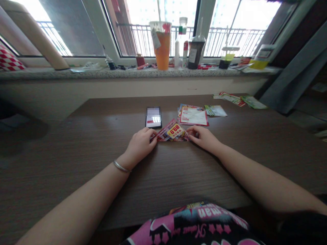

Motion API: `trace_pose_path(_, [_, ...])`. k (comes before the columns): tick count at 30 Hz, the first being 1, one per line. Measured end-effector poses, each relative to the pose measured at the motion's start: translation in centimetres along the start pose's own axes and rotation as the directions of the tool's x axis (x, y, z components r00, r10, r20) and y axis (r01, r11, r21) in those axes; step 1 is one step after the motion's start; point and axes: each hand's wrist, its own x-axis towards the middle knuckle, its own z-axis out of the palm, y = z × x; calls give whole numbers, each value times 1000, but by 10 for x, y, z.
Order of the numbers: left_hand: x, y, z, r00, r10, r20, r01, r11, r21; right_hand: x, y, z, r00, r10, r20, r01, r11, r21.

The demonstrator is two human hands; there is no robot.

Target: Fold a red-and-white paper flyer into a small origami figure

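One folded flyer (171, 132) lies on the brown table (76, 153), in the middle and close to the front edge, and two hands hold it down. The left hand (140, 145) has the fingers bent and close together, its fingertips on the left end of the paper. The right hand (203, 136) is also narrow, with the fingertips on the right end. The long axis of the flyer runs from left to right, from one hand to the other; its near edge is straight and its far side rises to one corner, which points away from the person toward the phone. One yellow price label sits tilted on top.

Behind it I count one phone (153, 117) with a lit screen, and four groups of flyers – one stack (193, 115) just right of the phone, one smaller (216, 110) beside it, two more (240, 99) farther right. One bracelet (121, 166) is on the left wrist. On the windowsill (51, 73) stand three cups – one tall orange (162, 46), one dark (196, 52), one small (226, 59)
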Motion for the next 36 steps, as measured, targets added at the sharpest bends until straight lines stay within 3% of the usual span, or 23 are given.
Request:
trace_pose_path(4, [1, -4, 2, 993, 81, -87, -90, 991, -103, -1, 0, 2, 991, -121, -63, 121, 993, -11])
trace_pose_path(7, [2, -3, 2, 969, 204, -140, -229, 955, -190, -2, -1, 0, 970, -230, -79, 227, 973, -36])
trace_pose_path(10, [3, -2, 3, 927, 338, -162, -370, 893, -257, -3, -2, -1, 937, -349, -14, 347, 936, -64])
trace_pose_path(14, [2, -2, 6, 882, 452, -133, -471, 837, -279, -3, -3, -2, 918, -388, 82, 394, 916, -75])
trace_pose_path(23, [0, 0, 1, 851, 518, 90, -488, 842, -230, -4, -8, -6, 871, -426, 244, 463, 878, -120])
trace_pose_path(28, [-1, 6, -4, 827, 549, 119, -518, 827, -220, -3, -13, -5, 853, -451, 264, 498, 854, -150])
trace_pose_path(36, [-3, 13, -10, 832, 534, 154, -498, 839, -219, -2, -19, -3, 831, -484, 274, 538, 825, -172])
